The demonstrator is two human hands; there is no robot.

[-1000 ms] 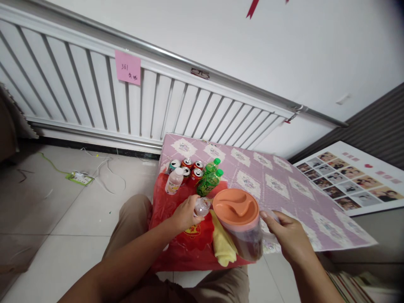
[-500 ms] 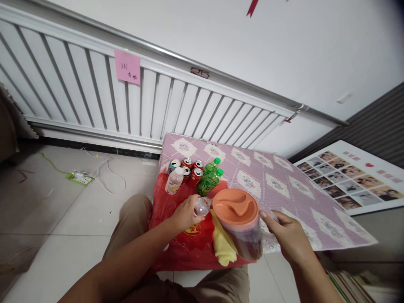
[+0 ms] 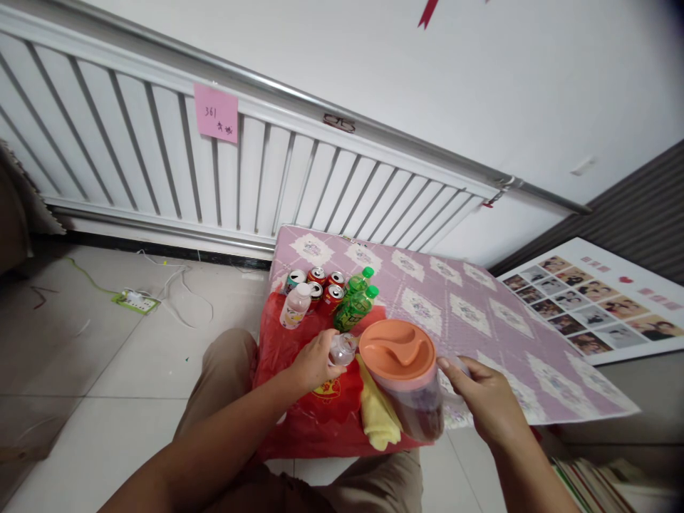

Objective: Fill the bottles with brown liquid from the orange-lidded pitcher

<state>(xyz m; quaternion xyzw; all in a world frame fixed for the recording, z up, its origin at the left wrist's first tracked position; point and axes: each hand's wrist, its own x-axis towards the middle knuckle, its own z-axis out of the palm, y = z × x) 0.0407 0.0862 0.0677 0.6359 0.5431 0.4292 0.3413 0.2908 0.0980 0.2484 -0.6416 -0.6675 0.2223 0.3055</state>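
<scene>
My left hand (image 3: 314,361) is closed round a clear plastic bottle (image 3: 342,349), whose open mouth faces the pitcher. In my right hand (image 3: 484,395) is the handle of a see-through pitcher (image 3: 420,410) with an orange lid (image 3: 400,349). Dark liquid shows inside the pitcher, which leans toward the bottle, its rim close to the bottle's mouth. Whether liquid is flowing between them I cannot make out. A folded yellow cloth (image 3: 378,420) lies beside the pitcher on a red plastic sheet (image 3: 299,434).
Several opened drink cans (image 3: 332,296), a pale pink bottle (image 3: 296,306) and two green bottles (image 3: 353,308) stand beyond my left hand. A purple patterned mattress (image 3: 443,313) lies under the sheet. Behind runs a white radiator (image 3: 299,182); a photo board (image 3: 598,299) leans at right.
The pitcher has shifted very slightly to the left with my right hand. My left hand and the bottle stay in place.
</scene>
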